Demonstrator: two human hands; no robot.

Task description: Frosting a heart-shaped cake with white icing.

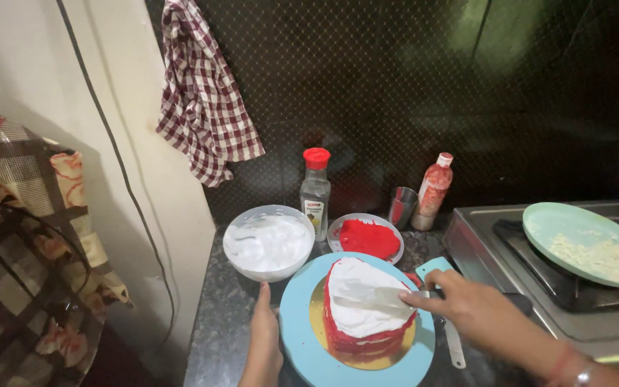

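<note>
Red heart-shaped cake (363, 315): layered, sides bare red, top covered with white cream, sits on gold board in centre of turntable. Round light-blue turntable (302, 337): flat on dark worktop, near middle of scene, left rim touched by fingers. Palette knife (377, 299): long metal blade lies flat across cake's creamed top, pointing left, handle end gripped at cake's right edge.

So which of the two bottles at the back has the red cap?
The clear bottle behind the cream bowl; the other, reddish bottle has a white cap.
</note>
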